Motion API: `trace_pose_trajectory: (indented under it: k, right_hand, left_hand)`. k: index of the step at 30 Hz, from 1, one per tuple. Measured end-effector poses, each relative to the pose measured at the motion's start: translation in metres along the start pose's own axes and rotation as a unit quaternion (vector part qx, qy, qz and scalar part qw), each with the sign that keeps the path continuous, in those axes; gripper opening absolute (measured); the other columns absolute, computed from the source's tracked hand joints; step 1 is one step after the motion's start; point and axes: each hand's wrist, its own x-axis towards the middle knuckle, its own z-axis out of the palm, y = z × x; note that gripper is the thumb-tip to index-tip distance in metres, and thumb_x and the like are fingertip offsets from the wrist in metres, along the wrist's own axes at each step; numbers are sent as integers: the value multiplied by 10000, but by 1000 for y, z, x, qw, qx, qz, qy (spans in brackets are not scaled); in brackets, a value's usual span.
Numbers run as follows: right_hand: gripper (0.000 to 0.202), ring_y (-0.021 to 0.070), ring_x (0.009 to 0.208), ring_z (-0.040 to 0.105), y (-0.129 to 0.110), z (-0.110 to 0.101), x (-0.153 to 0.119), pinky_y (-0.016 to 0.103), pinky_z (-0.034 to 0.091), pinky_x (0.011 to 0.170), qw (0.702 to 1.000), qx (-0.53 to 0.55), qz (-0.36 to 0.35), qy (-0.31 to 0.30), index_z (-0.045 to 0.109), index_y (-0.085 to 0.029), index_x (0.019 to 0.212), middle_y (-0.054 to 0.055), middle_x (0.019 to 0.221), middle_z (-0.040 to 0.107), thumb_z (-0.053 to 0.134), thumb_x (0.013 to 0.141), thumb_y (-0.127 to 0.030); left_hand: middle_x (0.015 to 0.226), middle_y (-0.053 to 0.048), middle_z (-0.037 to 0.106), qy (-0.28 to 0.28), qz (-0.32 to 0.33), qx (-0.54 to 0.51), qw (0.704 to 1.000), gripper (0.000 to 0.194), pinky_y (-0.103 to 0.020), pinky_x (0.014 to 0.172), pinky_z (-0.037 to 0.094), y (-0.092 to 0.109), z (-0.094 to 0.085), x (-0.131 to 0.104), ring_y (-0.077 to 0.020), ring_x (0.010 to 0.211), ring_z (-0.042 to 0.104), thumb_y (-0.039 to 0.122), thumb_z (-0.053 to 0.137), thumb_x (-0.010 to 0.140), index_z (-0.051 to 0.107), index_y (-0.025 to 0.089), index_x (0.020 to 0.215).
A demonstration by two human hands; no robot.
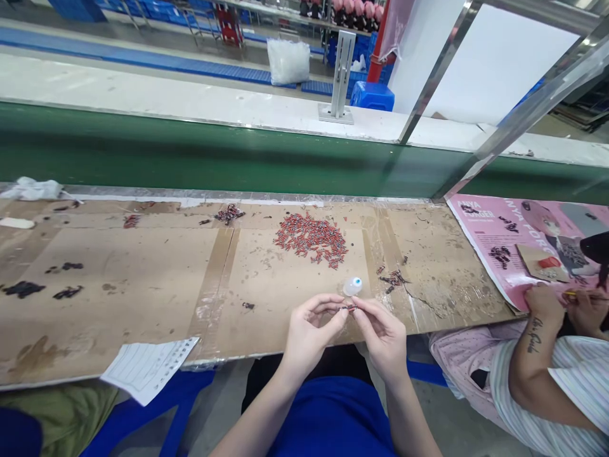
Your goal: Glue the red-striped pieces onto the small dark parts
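Both hands meet just above the near edge of the cardboard-covered bench [276,317], fingertips pinched. Between them is a small red-and-black piece [349,308], too small to tell its exact kind. My left hand [311,327] grips its left end with thumb and forefinger. At its other end my right hand [383,330] pinches it the same way. A small translucent bottle with a blue tip [353,287] stands right behind the fingers. Farther back lies a wide heap of small red-and-dark pieces [311,238]. To the right of my hands is a smaller dark cluster [394,278].
More small clusters lie leftward, such as dark pieces [23,289]. A printed paper sheet [150,368] overhangs the bench's front edge. At right, a co-worker's hands [547,304] work over a pink poster [504,279]. A green conveyor belt [214,155] runs behind; a metal frame [440,70] rises there.
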Motion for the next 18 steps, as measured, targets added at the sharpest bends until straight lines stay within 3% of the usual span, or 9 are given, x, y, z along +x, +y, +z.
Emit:
trace_pose_trajectory:
  k: [4,7,10,12,15,18]
  right_hand:
    - [152,198,809,744,2,2,0,302,626,746,999,28,29,30,778,-230,960,63,895,770,693,844,-277]
    - [190,225,824,744,20,-12,6,359,621,778,992,-13,62,109,771,-204,936,80,907,780,704,828,-346]
    - [283,263,876,727,47,-34,16,448,592,835,976,-110,65,175,757,-177,966,120,955,772,675,831,-412]
    - [323,300,1003,681,63,-44,23,527,531,932,963,-212,17,164,753,-185,997,143,1042,750,661,829,-445]
    - [417,333,1160,573,77,-42,28,584,452,1007,941,-314,-67,105,715,-216,1115,154,1223,676,682,809,-497]
    - [412,330,1153,542,83,-25,30,574,446,1005,943,-319,-96,26,688,-235,1120,137,1187,687,688,812,-508]
  left_hand:
    - [857,-86,776,-17,31,58,998,271,-295,819,571,2,-1,-3,-198,833,727,300,772,686,698,159,905]
    - [1002,-85,768,-16,103,197,975,292,-335,880,560,7,-19,-3,-219,948,714,308,734,747,692,188,1010]
    - [1063,-77,751,48,215,359,907,210,-363,897,552,11,-63,3,-220,991,691,317,617,869,700,211,1030]
    - [1033,-73,756,69,277,444,850,203,-380,906,546,11,-102,9,-227,997,682,272,527,920,705,211,995]
    - [976,-67,762,30,316,543,777,265,-376,840,559,6,-154,19,-233,918,681,230,454,933,719,224,940]
    - [926,-66,759,-9,317,587,745,287,-363,775,561,-1,-182,24,-238,856,678,246,438,934,724,238,905]
